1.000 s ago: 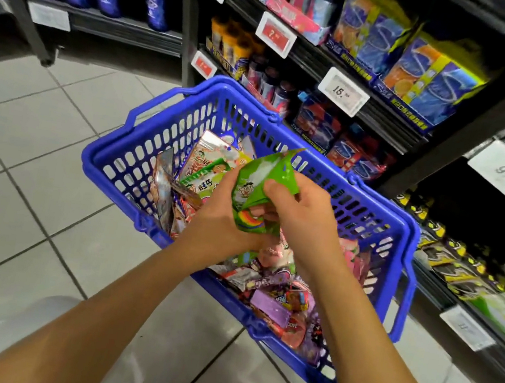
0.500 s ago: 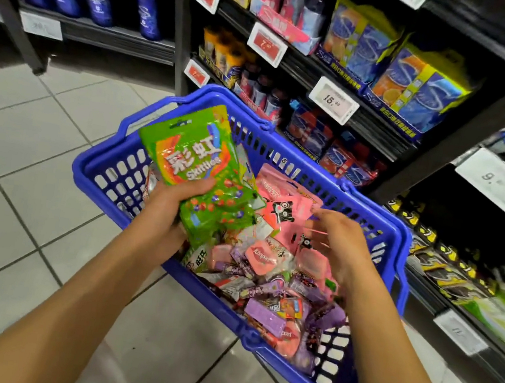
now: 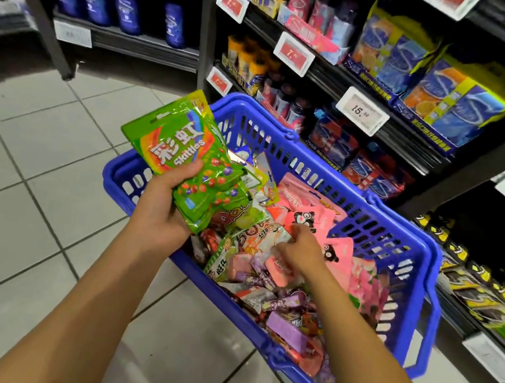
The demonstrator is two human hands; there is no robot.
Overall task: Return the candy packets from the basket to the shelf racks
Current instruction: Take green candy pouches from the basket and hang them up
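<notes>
The left hand (image 3: 163, 208) holds green Skittles bags (image 3: 189, 166), thumb on the front and fingers curled behind. The bags stick up over the basket's (image 3: 400, 241) rim at 9 o'clock. The right hand (image 3: 299, 250) reaches down into the middle of the basket, with its fingers bent on a small pink packet (image 3: 279, 268) in the candy pile (image 3: 286, 313). I cannot tell if it has hold of it. The shelf (image 3: 392, 136) of candy is just past the basket, at 1 o'clock.
</notes>
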